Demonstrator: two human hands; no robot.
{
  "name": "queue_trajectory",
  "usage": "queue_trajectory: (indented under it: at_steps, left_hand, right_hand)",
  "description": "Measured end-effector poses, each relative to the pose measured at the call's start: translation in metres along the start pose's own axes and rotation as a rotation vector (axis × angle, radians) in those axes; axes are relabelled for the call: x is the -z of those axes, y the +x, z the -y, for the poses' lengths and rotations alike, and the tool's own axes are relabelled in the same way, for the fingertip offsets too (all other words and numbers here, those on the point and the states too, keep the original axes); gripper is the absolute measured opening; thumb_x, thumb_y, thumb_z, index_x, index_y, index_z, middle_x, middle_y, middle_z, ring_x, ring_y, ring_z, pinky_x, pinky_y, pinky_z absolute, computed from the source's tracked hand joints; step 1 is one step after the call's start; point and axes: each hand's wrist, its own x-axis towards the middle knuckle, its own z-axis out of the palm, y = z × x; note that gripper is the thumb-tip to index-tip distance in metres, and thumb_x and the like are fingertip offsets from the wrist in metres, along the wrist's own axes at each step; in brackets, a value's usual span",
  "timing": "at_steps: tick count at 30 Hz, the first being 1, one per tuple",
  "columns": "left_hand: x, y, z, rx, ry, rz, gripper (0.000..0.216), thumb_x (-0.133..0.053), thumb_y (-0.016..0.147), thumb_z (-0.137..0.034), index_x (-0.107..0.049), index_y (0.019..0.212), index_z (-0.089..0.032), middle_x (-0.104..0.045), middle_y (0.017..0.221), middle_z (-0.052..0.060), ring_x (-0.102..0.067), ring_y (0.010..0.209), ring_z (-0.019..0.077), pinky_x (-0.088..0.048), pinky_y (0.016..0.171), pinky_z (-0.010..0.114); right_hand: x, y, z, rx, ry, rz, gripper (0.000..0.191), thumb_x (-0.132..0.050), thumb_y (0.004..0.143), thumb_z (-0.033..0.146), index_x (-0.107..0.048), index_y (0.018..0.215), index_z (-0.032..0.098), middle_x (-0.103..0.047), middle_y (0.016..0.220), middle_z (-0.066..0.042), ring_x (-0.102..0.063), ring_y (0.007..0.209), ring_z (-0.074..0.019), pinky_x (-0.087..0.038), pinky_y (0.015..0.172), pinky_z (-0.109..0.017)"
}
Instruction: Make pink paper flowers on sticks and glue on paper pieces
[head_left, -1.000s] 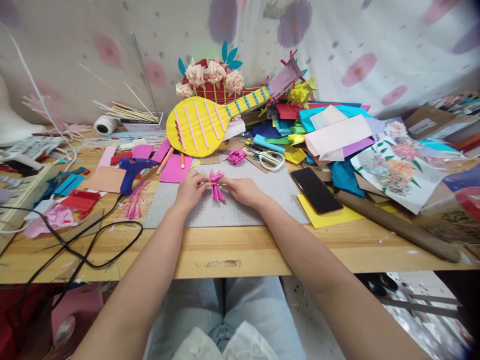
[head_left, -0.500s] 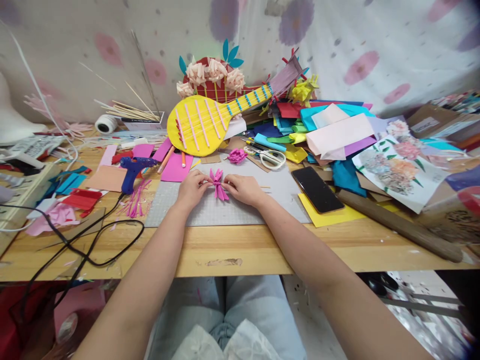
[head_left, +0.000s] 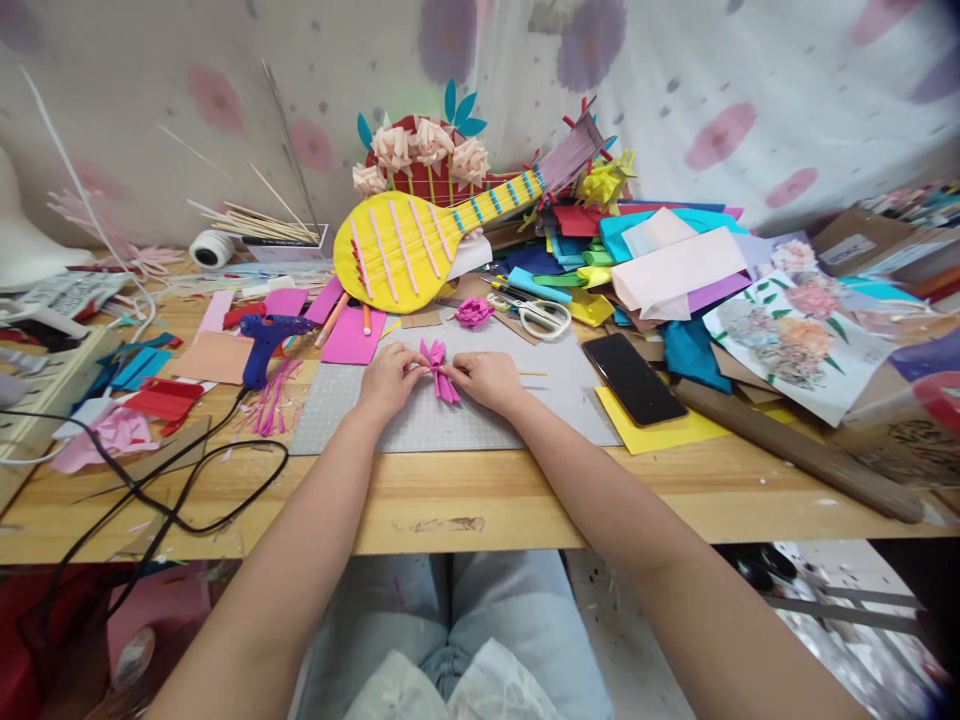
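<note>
A pink paper flower [head_left: 442,385] with pointed petals is held just above the grey cutting mat [head_left: 420,430]. My left hand [head_left: 391,380] pinches it from the left, thumb and fingers pressed together. From the right, my right hand [head_left: 486,378] pinches it near its middle. A thin wooden stick [head_left: 534,374] pokes out to the right of my right hand; whether it joins the flower is hidden. Behind the hands lies a finished-looking pink paper rosette [head_left: 475,313], and white-handled scissors [head_left: 547,320] are to its right.
A blue glue gun [head_left: 262,345] with a black cable [head_left: 195,500] lies at left. A yellow paper lute [head_left: 397,250] stands at the back. A phone [head_left: 634,380], coloured paper [head_left: 682,270] and a brown rod [head_left: 802,450] are on the right.
Both hands have shifted very slightly to the right, with the pink flower still between them. Its petals have turned a little, and more of the stick shows.
</note>
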Motion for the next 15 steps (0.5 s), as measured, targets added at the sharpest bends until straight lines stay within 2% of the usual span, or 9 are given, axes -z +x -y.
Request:
queue_trajectory:
  at_steps: [6, 15]
  left_hand:
    - [0.0014, -0.0016, -0.0031, -0.022, -0.017, -0.013, 0.013, -0.059, 0.075, -0.029, -0.064, 0.081, -0.019, -0.054, 0.079, 0.002, -0.051, 0.079, 0.0149, -0.041, 0.071, 0.028]
    - [0.0014, -0.0001, -0.0051, -0.004, 0.073, 0.025, 0.012, -0.057, 0.077, -0.03, -0.064, 0.078, -0.02, -0.053, 0.076, 0.003, -0.051, 0.081, 0.017, -0.04, 0.073, 0.029]
  right_hand:
    - [0.0004, 0.0001, 0.001, -0.009, -0.006, -0.006, 0.055, -0.027, 0.086, 0.06, -0.065, 0.078, 0.022, -0.069, 0.079, -0.003, -0.058, 0.071, -0.0138, -0.022, 0.054, -0.025]
    - [-0.0003, -0.0003, 0.0016, -0.021, -0.017, -0.009, 0.055, -0.028, 0.084, 0.062, -0.064, 0.075, 0.02, -0.068, 0.075, -0.003, -0.057, 0.068, -0.0141, -0.021, 0.054, -0.025]
